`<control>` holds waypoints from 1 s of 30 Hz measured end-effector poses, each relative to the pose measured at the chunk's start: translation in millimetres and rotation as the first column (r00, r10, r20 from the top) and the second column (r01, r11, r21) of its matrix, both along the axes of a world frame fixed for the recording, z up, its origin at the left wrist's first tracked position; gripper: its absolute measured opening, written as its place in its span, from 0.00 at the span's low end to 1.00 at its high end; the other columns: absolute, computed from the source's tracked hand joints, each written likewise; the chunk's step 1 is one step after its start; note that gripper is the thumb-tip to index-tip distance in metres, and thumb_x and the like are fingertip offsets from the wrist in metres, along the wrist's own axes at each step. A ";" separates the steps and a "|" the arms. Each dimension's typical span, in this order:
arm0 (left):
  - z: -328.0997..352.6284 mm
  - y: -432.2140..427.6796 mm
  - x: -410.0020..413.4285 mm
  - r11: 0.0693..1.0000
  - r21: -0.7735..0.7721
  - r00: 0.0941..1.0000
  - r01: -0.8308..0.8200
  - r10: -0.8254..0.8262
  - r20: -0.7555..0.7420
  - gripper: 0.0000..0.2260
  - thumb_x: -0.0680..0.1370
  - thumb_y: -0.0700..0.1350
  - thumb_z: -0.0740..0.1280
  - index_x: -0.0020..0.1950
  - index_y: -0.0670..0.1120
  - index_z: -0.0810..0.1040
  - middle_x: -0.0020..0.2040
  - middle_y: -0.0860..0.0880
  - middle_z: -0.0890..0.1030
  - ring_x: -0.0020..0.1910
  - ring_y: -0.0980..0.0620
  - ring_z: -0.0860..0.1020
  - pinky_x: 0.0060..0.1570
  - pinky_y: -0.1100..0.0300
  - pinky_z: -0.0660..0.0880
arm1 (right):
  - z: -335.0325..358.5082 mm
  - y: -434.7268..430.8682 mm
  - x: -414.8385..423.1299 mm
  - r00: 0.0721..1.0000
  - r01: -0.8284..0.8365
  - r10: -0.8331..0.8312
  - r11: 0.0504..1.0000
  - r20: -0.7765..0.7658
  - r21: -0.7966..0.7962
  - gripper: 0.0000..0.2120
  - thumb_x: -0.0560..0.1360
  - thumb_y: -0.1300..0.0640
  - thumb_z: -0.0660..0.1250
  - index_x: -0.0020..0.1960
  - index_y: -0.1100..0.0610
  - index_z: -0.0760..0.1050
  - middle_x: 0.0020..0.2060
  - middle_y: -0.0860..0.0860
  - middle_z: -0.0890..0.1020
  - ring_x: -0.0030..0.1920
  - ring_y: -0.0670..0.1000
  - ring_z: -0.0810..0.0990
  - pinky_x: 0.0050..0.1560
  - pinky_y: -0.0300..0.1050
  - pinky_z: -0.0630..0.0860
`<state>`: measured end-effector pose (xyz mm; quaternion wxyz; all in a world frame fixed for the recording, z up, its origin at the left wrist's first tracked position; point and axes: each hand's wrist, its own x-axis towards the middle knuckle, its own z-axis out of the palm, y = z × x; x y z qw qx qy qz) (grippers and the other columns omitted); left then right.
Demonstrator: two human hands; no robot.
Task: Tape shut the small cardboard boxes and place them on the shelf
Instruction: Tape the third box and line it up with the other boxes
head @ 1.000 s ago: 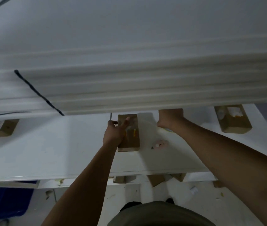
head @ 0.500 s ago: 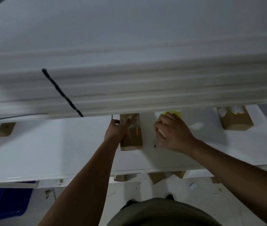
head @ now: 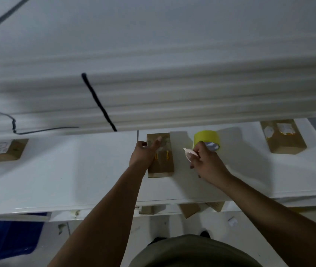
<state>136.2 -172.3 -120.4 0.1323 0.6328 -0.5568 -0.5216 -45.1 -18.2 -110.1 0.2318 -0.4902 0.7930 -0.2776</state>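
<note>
Below the front edge of the white surface (head: 57, 170), nearest to the person, a blue crate (head: 8, 239) stands low on the left. On the surface itself the small cardboard box (head: 163, 162) lies flat in the middle, and its long axis runs straight away from the person, near end to far end. The left hand (head: 143, 153) holds it at the left long side: this grip is closed on the box, with the fingers curled at the edge and the thumb stretched over the top toward the far end. The right hand (head: 207, 160) is just beside the box on its right, apart from it. Its grip is narrow and pinches a small pale piece (head: 188, 153); I cannot tell if this is a loose tape end or a little cutter. Directly behind this hand stands the yellow tape roll (head: 205, 138), its core turned toward the person; whether the fingers touch it is not clear. So the box lies to the left of the right hand, which is the nearer one to the roll, and I judge the tape must come leftward onto the box while the left hand steadies it. The box is plain brown, with two short orange marks on top and a pale shiny patch at the far end; if the flaps are sealed I cannot say. Farther out, a second brown box (head: 286, 139) lies well apart on the right and a third brown box (head: 4, 149) well apart on the left, both with white labels.
</note>
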 end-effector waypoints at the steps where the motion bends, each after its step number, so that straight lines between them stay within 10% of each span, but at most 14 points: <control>1: -0.7 0.5 -0.2 1.000 -0.001 1.000 0.002 -0.002 -0.001 0.50 0.58 0.83 0.66 0.71 0.51 0.72 0.59 0.49 0.84 0.54 0.46 0.85 0.59 0.44 0.82 | 5.0 -11.7 7.3 0.997 0.062 -0.060 0.997 0.057 -0.041 0.13 0.84 0.49 0.64 0.50 0.58 0.66 0.40 0.58 0.84 0.36 0.62 0.81 0.38 0.59 0.80; 11: -3.3 2.5 -6.5 0.999 -0.037 0.995 -0.006 0.010 0.102 0.40 0.70 0.80 0.62 0.68 0.50 0.72 0.55 0.50 0.83 0.52 0.45 0.82 0.59 0.45 0.80 | -3.7 -39.5 36.8 0.988 0.144 -0.146 0.988 0.045 0.047 0.09 0.77 0.59 0.65 0.42 0.56 0.66 0.31 0.52 0.71 0.37 0.61 0.75 0.36 0.49 0.62; 22: 1.5 20.5 30.9 0.979 0.007 0.963 -0.203 0.201 -0.182 0.30 0.75 0.67 0.72 0.67 0.49 0.74 0.58 0.45 0.85 0.53 0.46 0.85 0.55 0.47 0.83 | -7.9 7.2 36.4 0.965 0.171 -0.136 0.975 -0.225 0.144 0.19 0.80 0.37 0.64 0.61 0.51 0.71 0.48 0.55 0.86 0.52 0.62 0.84 0.49 0.54 0.79; 26: 10.6 43.1 44.0 0.975 0.005 0.937 -0.224 0.217 -0.272 0.27 0.76 0.66 0.72 0.66 0.49 0.76 0.53 0.47 0.85 0.49 0.49 0.86 0.46 0.54 0.82 | 10.8 0.1 54.1 0.959 0.280 -0.272 0.950 0.076 -0.138 0.12 0.78 0.44 0.72 0.55 0.50 0.77 0.33 0.47 0.78 0.37 0.51 0.80 0.41 0.48 0.76; 30: 24.7 56.8 44.0 0.971 -0.049 0.925 -0.234 0.207 -0.320 0.27 0.76 0.67 0.72 0.66 0.50 0.76 0.54 0.50 0.84 0.50 0.52 0.85 0.47 0.54 0.83 | 32.5 -17.4 86.8 0.934 0.315 -0.244 0.908 0.259 -0.278 0.12 0.78 0.47 0.73 0.59 0.49 0.79 0.46 0.45 0.82 0.46 0.43 0.82 0.44 0.38 0.78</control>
